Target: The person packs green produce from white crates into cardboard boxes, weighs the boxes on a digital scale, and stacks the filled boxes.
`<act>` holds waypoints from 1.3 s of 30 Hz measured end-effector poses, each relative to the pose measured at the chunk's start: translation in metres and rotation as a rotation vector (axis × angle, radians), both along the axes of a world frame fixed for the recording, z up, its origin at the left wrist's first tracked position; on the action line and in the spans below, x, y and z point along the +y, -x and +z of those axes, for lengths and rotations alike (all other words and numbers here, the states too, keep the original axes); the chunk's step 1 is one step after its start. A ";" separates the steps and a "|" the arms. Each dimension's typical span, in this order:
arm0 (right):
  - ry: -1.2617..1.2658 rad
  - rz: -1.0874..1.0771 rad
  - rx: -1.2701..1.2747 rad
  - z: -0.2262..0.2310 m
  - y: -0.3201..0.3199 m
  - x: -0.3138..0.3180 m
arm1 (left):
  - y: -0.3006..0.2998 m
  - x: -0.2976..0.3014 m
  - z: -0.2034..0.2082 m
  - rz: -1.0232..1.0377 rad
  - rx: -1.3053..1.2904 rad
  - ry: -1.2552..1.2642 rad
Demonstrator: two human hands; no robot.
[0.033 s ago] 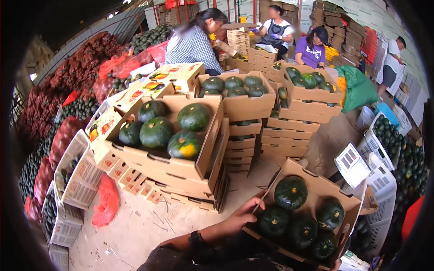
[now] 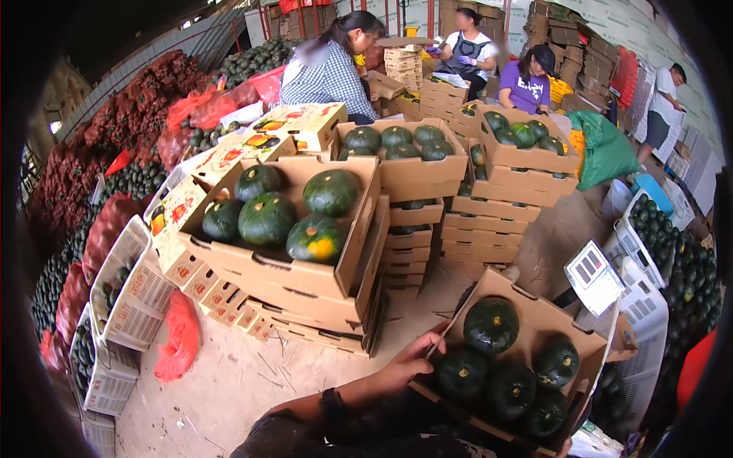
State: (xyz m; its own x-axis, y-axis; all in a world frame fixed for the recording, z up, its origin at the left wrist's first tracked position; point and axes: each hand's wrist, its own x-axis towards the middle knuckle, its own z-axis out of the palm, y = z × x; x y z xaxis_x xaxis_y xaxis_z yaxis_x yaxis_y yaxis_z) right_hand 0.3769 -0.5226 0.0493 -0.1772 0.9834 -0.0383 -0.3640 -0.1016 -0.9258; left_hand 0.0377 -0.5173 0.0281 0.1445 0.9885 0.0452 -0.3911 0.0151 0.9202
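Close in front of me, tilted, is a brown cardboard box (image 2: 450,336) holding several dark green squashes (image 2: 491,324). My left hand (image 2: 414,362) is closed on the box's left wall, thumb over the rim. Of my right hand (image 2: 566,446) only a bit shows at the box's lower right corner, against the cardboard; most of it is out of sight. Beside the box, on the right, stands a white scale display (image 2: 594,276).
Left of centre a stack of cardboard trays (image 2: 305,286) carries squashes, one with a yellow patch. More box stacks (image 2: 489,229) stand behind. White crates (image 2: 137,305) and a red plastic bag (image 2: 179,336) lie left; crates and squash heaps line the right. Several people work at the back.
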 end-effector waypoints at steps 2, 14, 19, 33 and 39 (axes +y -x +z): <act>0.027 0.010 0.025 -0.002 0.007 -0.007 | -0.001 -0.009 -0.006 0.008 -0.028 0.023; 0.167 -0.232 0.344 -0.020 -0.031 -0.017 | -0.010 0.015 -0.015 -0.005 -0.220 -0.340; 0.001 -0.104 0.358 -0.004 -0.004 0.086 | -0.031 0.042 -0.038 0.204 -0.260 0.107; 0.040 0.312 -0.307 0.126 0.337 0.343 | -0.047 0.043 -0.113 0.293 1.068 0.000; 0.037 0.366 -0.120 0.113 0.351 0.326 | -0.039 0.045 -0.108 0.313 1.115 -0.007</act>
State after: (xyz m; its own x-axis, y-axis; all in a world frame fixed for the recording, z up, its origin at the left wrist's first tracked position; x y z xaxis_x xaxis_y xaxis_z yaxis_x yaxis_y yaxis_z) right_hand 0.0263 -0.1970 0.1626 -0.5080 0.8538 -0.1139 -0.1869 -0.2384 -0.9530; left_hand 0.0765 -0.4726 -0.0797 -0.1438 0.9882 0.0523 0.6521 0.0549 0.7562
